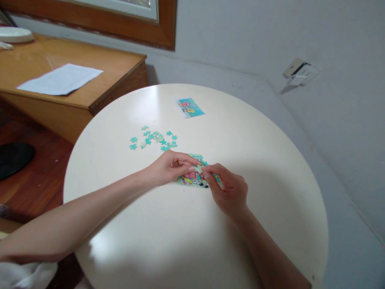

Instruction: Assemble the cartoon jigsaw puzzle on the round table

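Between the fingertips of both hands is a pale green jigsaw puzzle piece [199,169]. My left hand [174,166] pinches it from the left, thumb and forefinger closed. From the other side my right hand [227,186] grips it between thumb and forefinger. Just beneath the hands lies a partly joined jigsaw puzzle [188,180] with a cartoon picture in green, pink and yellow; the fingers cover much of it. Several loose teal and pale green puzzle pieces [151,137] are scattered beyond my left hand.
A small cartoon picture card [191,108] lies toward the far side of the round white table [168,241]. At the back left, a wooden desk [120,60] carries a sheet of paper [61,79] and a white round object [15,35]. A wall socket [296,72] is at the right.
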Action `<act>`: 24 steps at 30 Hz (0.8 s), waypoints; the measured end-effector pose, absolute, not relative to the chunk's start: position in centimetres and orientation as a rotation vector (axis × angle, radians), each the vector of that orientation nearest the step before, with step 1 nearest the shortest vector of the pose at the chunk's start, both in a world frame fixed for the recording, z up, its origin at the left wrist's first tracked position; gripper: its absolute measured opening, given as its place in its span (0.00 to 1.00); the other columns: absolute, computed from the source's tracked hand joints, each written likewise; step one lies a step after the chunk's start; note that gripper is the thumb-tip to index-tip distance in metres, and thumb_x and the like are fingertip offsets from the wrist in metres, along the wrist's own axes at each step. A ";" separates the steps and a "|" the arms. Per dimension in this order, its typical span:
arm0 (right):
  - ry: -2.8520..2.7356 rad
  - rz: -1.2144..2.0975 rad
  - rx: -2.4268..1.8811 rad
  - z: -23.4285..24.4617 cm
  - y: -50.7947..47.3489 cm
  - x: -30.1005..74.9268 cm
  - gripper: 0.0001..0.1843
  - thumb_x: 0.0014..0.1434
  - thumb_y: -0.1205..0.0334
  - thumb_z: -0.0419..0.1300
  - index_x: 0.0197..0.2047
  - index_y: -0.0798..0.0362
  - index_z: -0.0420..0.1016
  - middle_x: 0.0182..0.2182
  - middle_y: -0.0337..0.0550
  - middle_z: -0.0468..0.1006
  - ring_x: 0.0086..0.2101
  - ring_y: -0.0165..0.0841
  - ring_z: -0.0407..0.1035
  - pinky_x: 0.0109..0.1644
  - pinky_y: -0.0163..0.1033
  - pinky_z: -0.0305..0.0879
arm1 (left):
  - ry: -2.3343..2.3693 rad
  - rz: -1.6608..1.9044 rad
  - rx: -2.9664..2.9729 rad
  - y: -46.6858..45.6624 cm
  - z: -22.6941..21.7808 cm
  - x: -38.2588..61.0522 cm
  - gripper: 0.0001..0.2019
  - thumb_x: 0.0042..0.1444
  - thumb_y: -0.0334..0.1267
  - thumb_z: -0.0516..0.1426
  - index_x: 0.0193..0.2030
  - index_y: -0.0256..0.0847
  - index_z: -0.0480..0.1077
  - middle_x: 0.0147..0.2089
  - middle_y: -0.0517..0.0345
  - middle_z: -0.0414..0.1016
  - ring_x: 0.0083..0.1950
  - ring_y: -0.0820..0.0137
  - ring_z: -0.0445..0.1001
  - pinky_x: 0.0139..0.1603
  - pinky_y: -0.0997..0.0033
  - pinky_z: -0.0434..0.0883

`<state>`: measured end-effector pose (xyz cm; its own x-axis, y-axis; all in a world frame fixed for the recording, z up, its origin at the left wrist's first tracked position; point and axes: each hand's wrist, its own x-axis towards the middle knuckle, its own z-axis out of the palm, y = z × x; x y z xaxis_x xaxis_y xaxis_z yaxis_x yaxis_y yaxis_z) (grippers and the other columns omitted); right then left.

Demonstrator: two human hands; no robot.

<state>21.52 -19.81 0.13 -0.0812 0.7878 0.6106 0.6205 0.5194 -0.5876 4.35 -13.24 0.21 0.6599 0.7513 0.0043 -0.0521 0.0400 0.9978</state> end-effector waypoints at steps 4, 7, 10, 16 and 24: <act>-1.773 0.227 -1.182 0.1 -19.8 21.5 0.05 0.57 0.67 0.56 0.34 0.51 0.73 0.25 0.37 0.77 0.24 0.26 0.71 0.29 0.29 0.67 | 0.641 0.680 1.416 -13.3 0.2 4.3 0.13 0.48 0.41 0.62 0.38 0.34 0.74 0.27 0.55 0.78 0.30 0.72 0.76 0.36 0.72 0.74; -1.766 0.247 -1.160 -0.1 -19.8 21.5 0.05 0.56 0.68 0.56 0.34 0.51 0.73 0.26 0.37 0.77 0.24 0.26 0.71 0.30 0.29 0.68 | 0.629 0.681 1.419 -13.3 0.2 4.3 0.13 0.48 0.40 0.62 0.38 0.34 0.74 0.27 0.55 0.78 0.30 0.72 0.76 0.36 0.72 0.74; -1.756 0.279 -1.094 -0.1 -19.7 21.5 0.05 0.55 0.69 0.58 0.35 0.51 0.72 0.26 0.37 0.77 0.25 0.26 0.72 0.31 0.30 0.68 | 0.626 0.679 1.416 -13.3 0.2 4.3 0.13 0.48 0.41 0.62 0.38 0.34 0.74 0.27 0.55 0.78 0.30 0.73 0.76 0.35 0.73 0.74; -1.756 0.263 -1.113 0.0 -19.7 21.5 0.03 0.54 0.67 0.59 0.33 0.51 0.73 0.25 0.37 0.78 0.25 0.27 0.72 0.31 0.30 0.68 | 0.630 0.660 1.426 -13.2 0.2 4.3 0.14 0.48 0.42 0.63 0.38 0.34 0.74 0.28 0.55 0.78 0.31 0.72 0.76 0.35 0.73 0.73; -1.784 0.217 -1.139 0.3 -19.7 21.6 0.04 0.56 0.67 0.57 0.31 0.51 0.72 0.24 0.36 0.77 0.23 0.26 0.70 0.29 0.29 0.67 | 0.617 0.661 1.414 -13.2 0.1 4.3 0.14 0.47 0.42 0.63 0.38 0.34 0.74 0.28 0.56 0.78 0.30 0.72 0.76 0.35 0.74 0.73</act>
